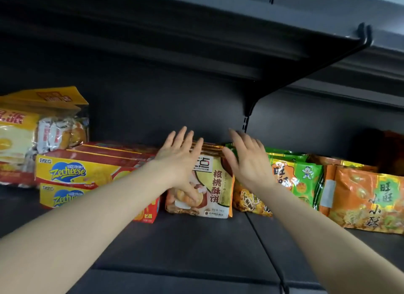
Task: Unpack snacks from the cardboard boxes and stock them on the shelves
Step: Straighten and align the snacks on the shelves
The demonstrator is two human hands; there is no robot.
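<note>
Two bare forearms show from the lower corners up to the wrists, with no sleeves in sight. The left hand (178, 156) and the right hand (249, 160) wear no gloves, rings, watch or bands. Fingers (183, 135) are slim with short nails.

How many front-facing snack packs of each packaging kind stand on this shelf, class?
Yellow-and-red Zecheese cardboard boxes: 2
Clear plastic bag of wrapped cakes: 1
Beige walnut-cookie foil bag: 1
Green foil bag: 1
Orange foil bags: 2
Total: 7, counting front packs only; those behind are hidden.
</note>
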